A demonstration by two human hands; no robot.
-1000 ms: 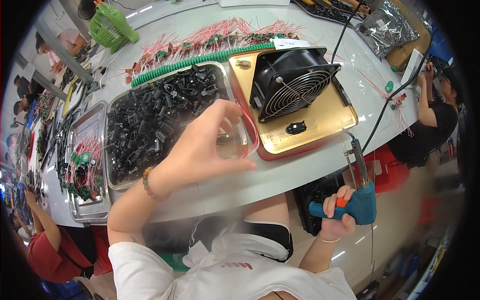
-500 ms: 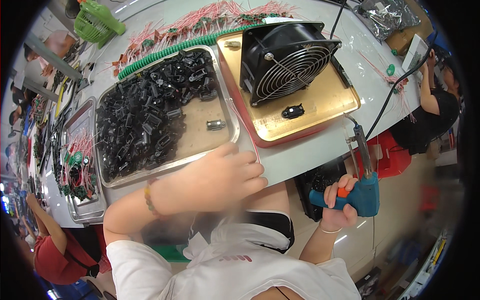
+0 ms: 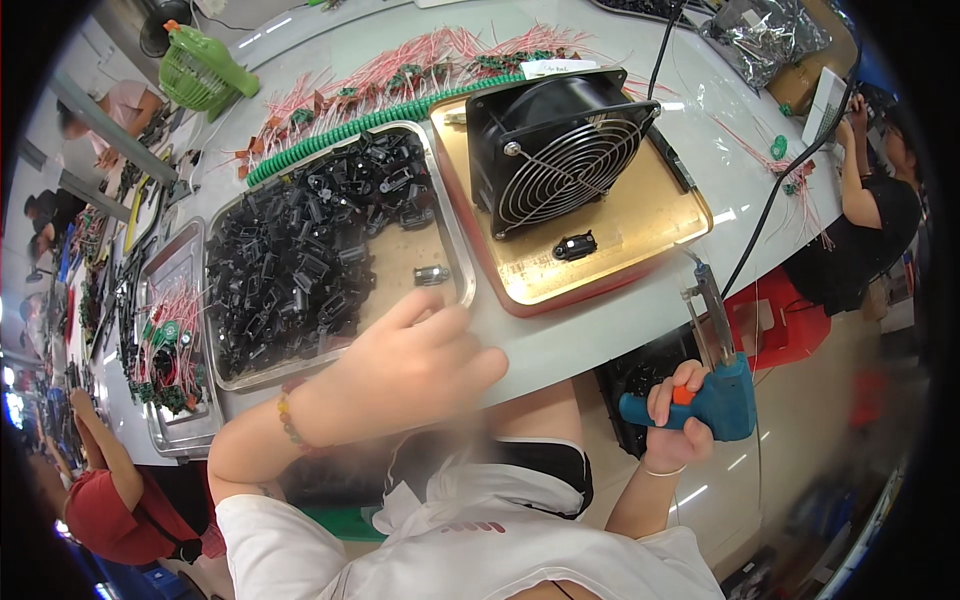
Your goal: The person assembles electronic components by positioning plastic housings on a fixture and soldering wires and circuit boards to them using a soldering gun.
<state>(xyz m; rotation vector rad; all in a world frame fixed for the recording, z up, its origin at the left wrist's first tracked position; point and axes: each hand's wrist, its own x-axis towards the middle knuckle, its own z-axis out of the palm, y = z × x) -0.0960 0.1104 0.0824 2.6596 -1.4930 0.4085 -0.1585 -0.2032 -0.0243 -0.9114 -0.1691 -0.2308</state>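
Note:
My left hand (image 3: 425, 365), slightly blurred, is over the near edge of a metal tray (image 3: 300, 366), fingers curled. Whatever they may hold is hidden. Just beyond the fingertips lies a single small black housing with a silvery top (image 3: 431, 275), apart from the heap of black plastic housings (image 3: 290, 255) filling the tray's left and far parts. My right hand (image 3: 680, 415) is wrapped round the teal handle of a soldering gun (image 3: 732, 400) with an orange trigger, its metal tip pointing up beside the table edge. Another black housing (image 3: 575, 247) lies on a gold-coloured tray (image 3: 540, 285).
A black fan with a wire guard (image 3: 570, 170) stands on the gold tray. Behind are a green coiled strip (image 3: 330, 150) and pink-wired boards (image 3: 400, 80). A smaller tray (image 3: 185, 435) holds wired parts at left. A black cable (image 3: 770, 205) crosses the right side. Other people sit nearby.
My left hand has shifted left across the tray's near edge. A pink wire seen by its fingers earlier is no longer visible. My right hand keeps its grip on the soldering gun.

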